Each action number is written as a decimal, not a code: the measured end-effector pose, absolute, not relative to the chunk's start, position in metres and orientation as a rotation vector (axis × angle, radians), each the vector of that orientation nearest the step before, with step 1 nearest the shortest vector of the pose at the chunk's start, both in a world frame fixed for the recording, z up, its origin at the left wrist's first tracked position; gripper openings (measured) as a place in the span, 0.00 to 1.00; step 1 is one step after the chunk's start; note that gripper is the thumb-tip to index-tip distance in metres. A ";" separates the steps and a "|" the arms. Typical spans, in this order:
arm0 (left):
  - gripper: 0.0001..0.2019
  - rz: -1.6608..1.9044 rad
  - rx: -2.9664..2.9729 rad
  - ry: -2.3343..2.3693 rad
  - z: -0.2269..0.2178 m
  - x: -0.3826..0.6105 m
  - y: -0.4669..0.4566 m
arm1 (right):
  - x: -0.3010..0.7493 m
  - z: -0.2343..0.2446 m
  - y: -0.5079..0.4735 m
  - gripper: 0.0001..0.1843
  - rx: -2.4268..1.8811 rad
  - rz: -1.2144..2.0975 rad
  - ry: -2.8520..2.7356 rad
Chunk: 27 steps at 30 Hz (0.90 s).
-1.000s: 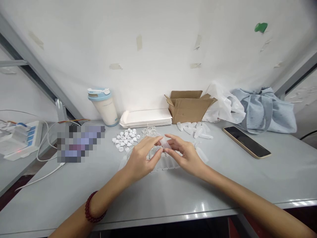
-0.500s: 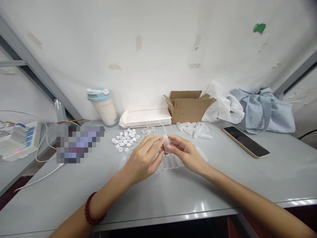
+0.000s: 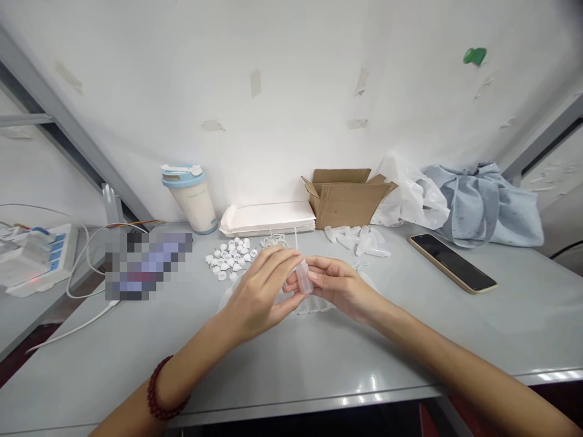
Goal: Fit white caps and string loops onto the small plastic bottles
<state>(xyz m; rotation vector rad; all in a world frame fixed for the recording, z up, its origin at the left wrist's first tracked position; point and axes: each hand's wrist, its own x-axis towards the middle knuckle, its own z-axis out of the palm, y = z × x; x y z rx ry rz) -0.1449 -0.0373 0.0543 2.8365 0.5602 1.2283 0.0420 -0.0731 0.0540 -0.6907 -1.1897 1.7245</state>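
While my right hand (image 3: 337, 284) pinches a translucent bottle (image 3: 305, 280) between thumb and forefinger, my left hand (image 3: 260, 297) bridges it from the other side, fingertips at the top and thumb near the base. Both are partly curled, gripping the one piece. I read the bottle as nearly upright, its top leaning toward eleven o'clock, raised over the middle of the tabletop (image 3: 410, 340). A thin white tube (image 3: 296, 238) stands up just behind my left fingertips; they hide its lower end, so I can't tell whether it joins the bottle.

At five o'clock from the bottle, I see a row of clear containers (image 3: 317, 305), partly covered by my hands. White caps (image 3: 231, 256) lie loosely heaped between nine and ten, and a tangle of white tubing (image 3: 272, 241) sits near eleven. Loose clear tubes (image 3: 357, 238) are scattered at two. Farther out, I have a flat white stack (image 3: 273, 217) at eleven, an open cardboard box (image 3: 350, 205) at one, a phone (image 3: 453, 262) at three and a lidded cup (image 3: 194, 200) at ten.
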 end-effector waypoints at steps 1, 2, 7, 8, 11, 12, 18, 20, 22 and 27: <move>0.23 1.225 2.842 0.557 0.056 -0.147 -0.038 | 0.041 0.054 -0.074 0.15 -0.680 1.735 -1.200; 0.23 1.199 2.846 0.563 0.059 -0.149 -0.040 | 0.040 0.054 -0.075 0.15 -0.675 1.734 -1.230; 0.25 0.837 2.904 0.647 0.072 -0.178 -0.059 | 0.039 0.051 -0.076 0.15 -0.820 1.661 -1.501; 0.25 0.752 2.903 0.680 0.073 -0.186 -0.064 | 0.039 0.049 -0.076 0.16 -0.870 1.649 -1.531; 0.22 0.543 2.868 0.788 0.076 -0.211 -0.081 | 0.041 0.049 -0.075 0.16 -0.990 1.604 -1.573; 0.22 0.475 2.852 0.812 0.076 -0.218 -0.086 | 0.042 0.049 -0.075 0.15 -1.018 1.583 -1.582; 0.24 0.191 2.776 0.870 0.067 -0.242 -0.105 | 0.048 0.059 -0.071 0.16 -1.061 1.483 -1.591; 0.25 0.153 2.770 0.877 0.064 -0.245 -0.108 | 0.049 0.061 -0.071 0.16 -1.073 1.460 -1.600; 0.27 0.132 2.773 0.875 0.063 -0.248 -0.112 | 0.049 0.062 -0.071 0.16 -1.092 1.444 -1.610; 0.29 0.080 2.754 0.882 0.065 -0.252 -0.115 | 0.048 0.061 -0.071 0.16 -1.119 1.440 -1.623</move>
